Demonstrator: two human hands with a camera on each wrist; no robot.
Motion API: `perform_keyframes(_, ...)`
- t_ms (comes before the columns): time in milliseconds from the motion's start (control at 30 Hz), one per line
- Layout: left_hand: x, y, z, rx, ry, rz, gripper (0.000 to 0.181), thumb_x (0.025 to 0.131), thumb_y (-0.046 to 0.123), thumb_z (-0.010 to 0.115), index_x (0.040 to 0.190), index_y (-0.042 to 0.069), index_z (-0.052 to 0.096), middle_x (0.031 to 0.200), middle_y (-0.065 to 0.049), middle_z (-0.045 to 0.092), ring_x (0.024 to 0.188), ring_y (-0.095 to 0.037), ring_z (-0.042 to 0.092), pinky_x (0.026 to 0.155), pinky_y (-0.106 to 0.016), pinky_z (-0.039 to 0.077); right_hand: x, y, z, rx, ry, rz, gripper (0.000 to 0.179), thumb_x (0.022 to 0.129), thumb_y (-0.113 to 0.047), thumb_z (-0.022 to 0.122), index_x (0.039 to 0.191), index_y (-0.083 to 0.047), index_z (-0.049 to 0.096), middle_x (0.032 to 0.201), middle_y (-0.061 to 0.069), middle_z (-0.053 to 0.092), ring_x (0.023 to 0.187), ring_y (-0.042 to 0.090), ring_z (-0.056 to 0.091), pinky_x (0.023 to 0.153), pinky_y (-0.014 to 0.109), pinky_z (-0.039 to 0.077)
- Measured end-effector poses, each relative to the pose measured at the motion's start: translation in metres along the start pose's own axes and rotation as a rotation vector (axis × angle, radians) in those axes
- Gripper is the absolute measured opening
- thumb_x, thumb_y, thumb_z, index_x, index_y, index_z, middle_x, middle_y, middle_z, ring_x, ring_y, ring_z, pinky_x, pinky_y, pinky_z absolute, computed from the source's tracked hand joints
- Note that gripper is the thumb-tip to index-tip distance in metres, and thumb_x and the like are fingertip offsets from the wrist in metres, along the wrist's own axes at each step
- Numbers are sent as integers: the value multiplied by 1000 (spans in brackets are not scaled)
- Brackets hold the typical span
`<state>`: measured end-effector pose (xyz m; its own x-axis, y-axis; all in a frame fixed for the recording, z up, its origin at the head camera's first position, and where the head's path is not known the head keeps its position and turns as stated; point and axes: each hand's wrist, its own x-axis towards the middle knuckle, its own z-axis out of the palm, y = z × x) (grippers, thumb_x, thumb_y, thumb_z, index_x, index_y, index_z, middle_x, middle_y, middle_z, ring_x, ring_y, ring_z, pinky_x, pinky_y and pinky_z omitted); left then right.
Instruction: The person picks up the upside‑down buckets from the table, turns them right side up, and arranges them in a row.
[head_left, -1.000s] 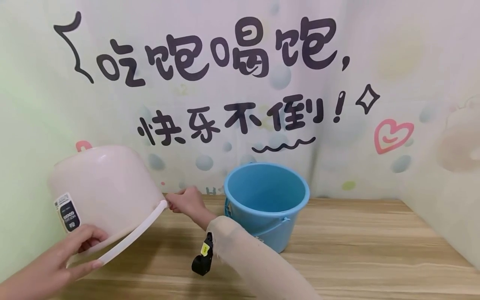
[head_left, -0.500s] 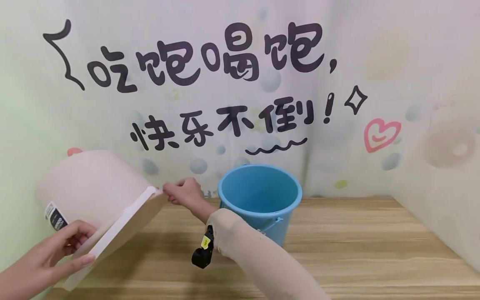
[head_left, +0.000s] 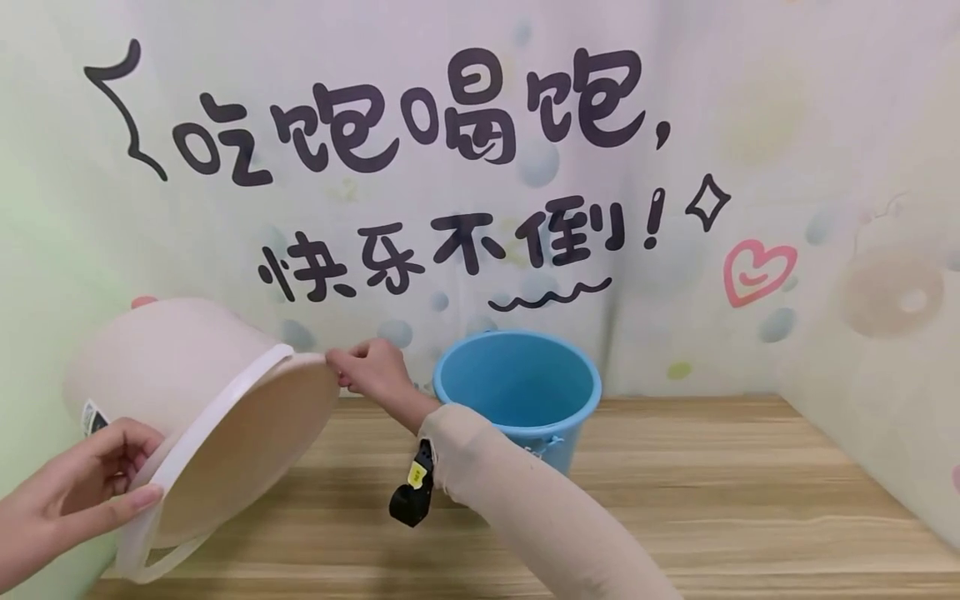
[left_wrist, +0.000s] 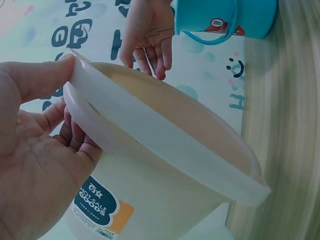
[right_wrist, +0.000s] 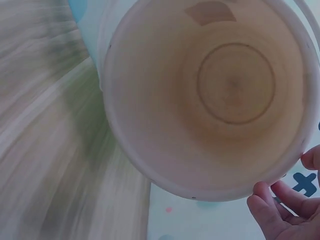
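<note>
A pale pink bucket (head_left: pixel 172 367) is tipped on its side at the left, its mouth turned right and towards me. My left hand (head_left: pixel 82 492) grips its lower rim, thumb on the white handle (head_left: pixel 210 408) and fingers curled behind. At the far upper rim, my right hand (head_left: pixel 375 371) pinches the edge between thumb and fingers. The right wrist view looks straight into the bare inside of the bucket (right_wrist: pixel 150 125). A printed label (left_wrist: pixel 97 202) shows on the bucket's outer wall in the left wrist view.
A blue bucket (head_left: pixel 566 446) stands upright just right of my right hand, partly hidden by my sleeve (head_left: pixel 517 492). Both are over a wood-grain table (head_left: pixel 712 483). A printed curtain (head_left: pixel 420 192) closes the back. A black strap (head_left: pixel 412 500) hangs from the right wrist.
The pink bucket has turned from nearly mouth-down to mouth facing right and towards me. My right hand has risen slightly with the rim; both hands keep their hold.
</note>
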<state>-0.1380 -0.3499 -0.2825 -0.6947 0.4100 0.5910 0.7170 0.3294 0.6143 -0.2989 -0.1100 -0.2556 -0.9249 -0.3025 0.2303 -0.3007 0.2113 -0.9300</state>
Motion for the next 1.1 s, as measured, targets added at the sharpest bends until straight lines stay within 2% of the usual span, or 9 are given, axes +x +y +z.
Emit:
perform_keyframes(133, 1, -3, -4, -77, 12, 3, 45, 75, -32, 40, 109, -5, 46, 90, -6, 48, 75, -16, 42, 56, -27, 32, 0, -3, -6, -52, -23, -33, 27, 83, -23, 62, 67, -3, 70, 59, 8, 62, 50, 7, 49, 48, 17, 40)
perform_keyframes(333, -2, -10, -13, -156, 71, 5, 43, 76, -32, 35, 107, -5, 48, 91, -7, 51, 78, -14, 47, 60, -25, 38, 2, -6, -9, -147, -69, -60, 22, 84, -21, 62, 80, -1, 72, 58, 3, 58, 49, 7, 47, 46, 17, 35)
perform_keyframes(467, -1, -13, -20, -267, 75, 27, 42, 80, -31, 27, 108, -6, 46, 95, -8, 54, 84, -13, 54, 66, -21, 44, 3, -7, -11, -188, -75, -55, 20, 83, -18, 62, 83, -1, 72, 59, 2, 59, 50, 8, 49, 46, 17, 37)
perform_keyframes(667, 0, -12, -25, -369, 101, 69, 41, 84, -25, 20, 112, -8, 45, 100, -10, 54, 87, -15, 57, 70, -21, 47, 4, -6, -14, -196, -84, -37, 16, 83, -15, 64, 85, -3, 73, 61, 1, 60, 55, 13, 54, 50, 19, 42)
perform_keyframes(833, 2, -14, -30, -554, 78, 95, 42, 88, -20, 14, 117, -9, 43, 106, -13, 54, 94, -17, 56, 75, -25, 49, 4, -6, -18, -195, -93, -38, 13, 82, -14, 65, 85, -3, 73, 66, 0, 62, 63, 17, 61, 53, 20, 46)
perform_keyframes(900, 2, -18, -33, -677, 37, 117, 45, 89, -18, 10, 120, -10, 40, 110, -15, 51, 99, -19, 55, 80, -28, 48, 4, -6, -19, -189, -98, -36, 13, 82, -13, 66, 86, -3, 73, 69, 1, 64, 64, 15, 61, 55, 21, 47)
perform_keyframes(1100, 0, -35, -45, -913, 10, 152, 44, 92, -9, 2, 121, -13, 36, 113, -22, 49, 103, -26, 53, 85, -33, 46, 2, -8, -22, -97, -119, 7, 13, 83, -10, 67, 88, 0, 71, 73, 4, 65, 66, 13, 62, 60, 25, 52)
